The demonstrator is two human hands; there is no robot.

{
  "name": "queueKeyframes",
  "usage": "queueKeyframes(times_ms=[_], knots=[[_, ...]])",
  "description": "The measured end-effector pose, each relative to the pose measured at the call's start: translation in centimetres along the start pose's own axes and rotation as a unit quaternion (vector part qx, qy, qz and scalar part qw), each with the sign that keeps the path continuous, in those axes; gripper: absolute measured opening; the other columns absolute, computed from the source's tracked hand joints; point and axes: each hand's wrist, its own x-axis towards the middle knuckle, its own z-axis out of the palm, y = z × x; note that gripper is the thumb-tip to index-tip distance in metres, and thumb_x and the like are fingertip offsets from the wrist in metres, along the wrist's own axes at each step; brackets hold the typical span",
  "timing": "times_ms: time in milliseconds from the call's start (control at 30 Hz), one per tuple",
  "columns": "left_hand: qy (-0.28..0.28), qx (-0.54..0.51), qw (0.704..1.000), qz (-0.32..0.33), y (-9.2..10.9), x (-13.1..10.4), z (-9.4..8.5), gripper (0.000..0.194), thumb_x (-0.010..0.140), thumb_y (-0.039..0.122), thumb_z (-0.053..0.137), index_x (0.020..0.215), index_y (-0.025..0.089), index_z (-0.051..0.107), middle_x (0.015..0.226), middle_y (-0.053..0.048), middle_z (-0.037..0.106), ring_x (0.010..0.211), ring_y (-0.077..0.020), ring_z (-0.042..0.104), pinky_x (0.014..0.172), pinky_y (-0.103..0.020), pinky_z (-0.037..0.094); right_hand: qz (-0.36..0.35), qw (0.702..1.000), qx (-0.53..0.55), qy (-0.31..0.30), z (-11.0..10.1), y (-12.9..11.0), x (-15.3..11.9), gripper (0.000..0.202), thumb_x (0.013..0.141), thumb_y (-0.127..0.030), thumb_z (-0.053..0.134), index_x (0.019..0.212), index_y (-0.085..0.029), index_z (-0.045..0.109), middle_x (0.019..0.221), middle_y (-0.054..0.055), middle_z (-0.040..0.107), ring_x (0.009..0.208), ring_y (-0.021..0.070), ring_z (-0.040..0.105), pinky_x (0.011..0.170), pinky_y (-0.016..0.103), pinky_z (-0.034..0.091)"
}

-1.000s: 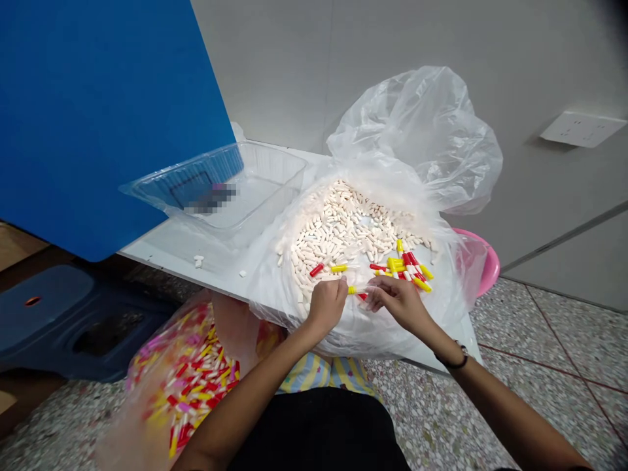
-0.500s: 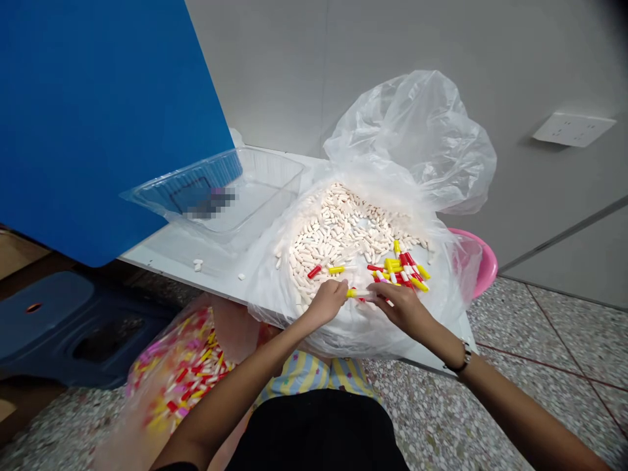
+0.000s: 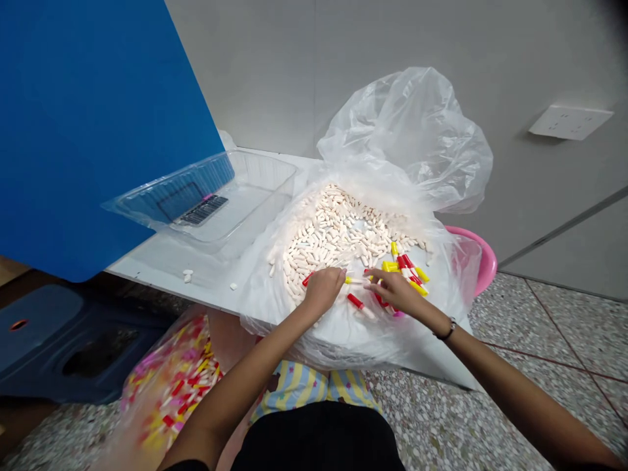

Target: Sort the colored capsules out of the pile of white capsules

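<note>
My left hand [image 3: 324, 289] is closed at the yellow end of a small yellow-capped tube [image 3: 355, 280] with a pale body. My right hand [image 3: 396, 292] has its bent fingertips at the tube's other end; the exact contact is too small to make out. Below the tube lies a red-capped tube [image 3: 360, 305]. Beside and partly under my right hand is a loose pile of red and yellow tubes [image 3: 406, 267]. Many small whitish capsule-shaped pieces [image 3: 333, 229] spread behind my hands on a clear plastic bag [image 3: 353, 343].
A clear plastic tray [image 3: 260, 176] stands left on the white table [image 3: 142, 261], with a dark object [image 3: 203, 210] in it. A pink basin [image 3: 485, 265] is at the right edge. Lower left are a bag of coloured tubes [image 3: 191, 386] and a blue stool [image 3: 39, 347].
The view has shifted slightly. My right hand's fingers look more spread at the tube's end. The red-capped tube below the hands is now in plain sight.
</note>
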Motion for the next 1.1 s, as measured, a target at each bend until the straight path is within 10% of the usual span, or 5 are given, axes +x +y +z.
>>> queueKeyframes(times_ms=[133,300,767,967,1100], knots=[[0.034,0.105,0.994,-0.005,1.1,2.7,0.7,0.025,0.090,0.027,0.043,0.095,0.011,0.061,0.102,-0.014,0.058,0.100,-0.0266,0.049,0.078,-0.035,0.038,0.041,0.981,-0.150,0.115,-2.7,4.9,4.5,0.028,0.087,-0.030,0.050,0.111,-0.018,0.058,0.093,0.007,0.068,0.071,0.0186,0.061,0.069,0.032,0.046],[-0.020,0.075,0.985,0.154,4.3,5.4,4.1,0.024,0.086,0.005,0.040,0.098,0.012,0.060,0.105,-0.012,0.057,0.102,-0.0253,0.048,0.084,-0.036,0.036,0.013,0.957,-0.285,0.055,-3.6,8.4,9.6,0.037,0.077,0.000,0.047,0.108,-0.014,0.063,0.125,0.016,0.056,0.113,0.0268,0.049,0.090,0.035,0.040],[-0.081,0.088,0.981,0.153,4.7,4.8,4.3,0.025,0.087,0.028,0.045,0.098,0.011,0.059,0.104,-0.015,0.058,0.104,-0.0285,0.048,0.087,-0.042,0.036,0.056,0.967,-0.244,0.049,-2.8,9.9,10.0,0.041,0.071,0.001,0.047,0.104,-0.012,0.065,0.103,0.014,0.065,0.094,0.0206,0.057,0.083,0.027,0.039],[0.003,-0.134,0.991,0.013,3.1,1.5,1.9,0.030,0.088,0.024,0.030,0.066,0.016,0.050,0.075,-0.006,0.056,0.079,-0.0184,0.053,0.075,-0.032,0.039,0.120,0.969,-0.145,0.158,-3.0,8.1,9.3,0.023,0.076,-0.033,0.058,0.091,-0.017,0.066,0.079,0.009,0.065,0.079,0.0222,0.059,0.069,0.030,0.043],[-0.001,-0.404,0.911,-0.079,1.6,-0.6,0.9,0.038,0.088,0.033,0.023,0.060,0.017,0.043,0.062,-0.002,0.050,0.064,-0.0134,0.050,0.064,-0.027,0.039,0.173,0.952,0.105,0.229,-3.2,5.6,8.6,0.026,0.076,-0.042,0.055,0.082,-0.017,0.057,0.068,0.005,0.062,0.064,0.0175,0.061,0.058,0.028,0.046]])
